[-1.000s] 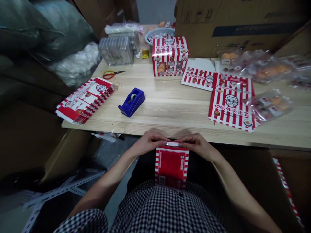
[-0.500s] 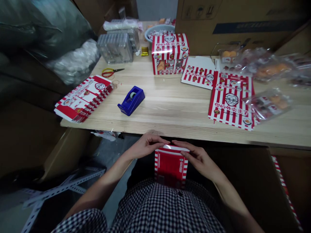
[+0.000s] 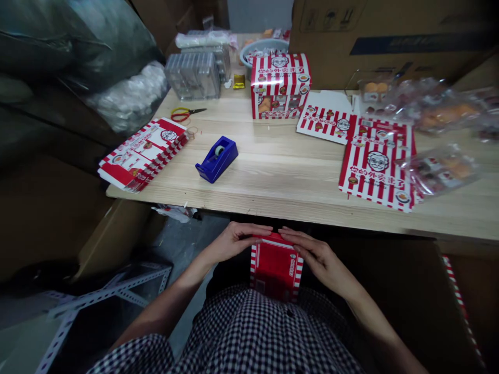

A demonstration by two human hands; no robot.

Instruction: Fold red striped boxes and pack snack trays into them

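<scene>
In my lap, below the table's front edge, stands a red carton (image 3: 276, 267) with striped red-and-white sides and a red panel facing me. My left hand (image 3: 239, 238) grips its upper left edge, fingers along the top and thumb on the near side. At the upper right corner my right hand (image 3: 312, 249) holds it the same way, fingers bent over the top edge. The fingertips of both hands almost meet at the middle of the top. The carton's far side and underside are hidden.
On the wooden table (image 3: 265, 174) stand a blue tape dispenser (image 3: 217, 159), scissors (image 3: 186, 112) and a filled striped box (image 3: 280, 87). Flat striped cartons lie at left (image 3: 144, 153) and right (image 3: 376, 163). Clear food packs (image 3: 442, 169) lie at far right.
The white strip along the carton's top edge has turned down, and a red top now shows between my hands. My left fingers lie flatter along it. The view has shifted slightly.
</scene>
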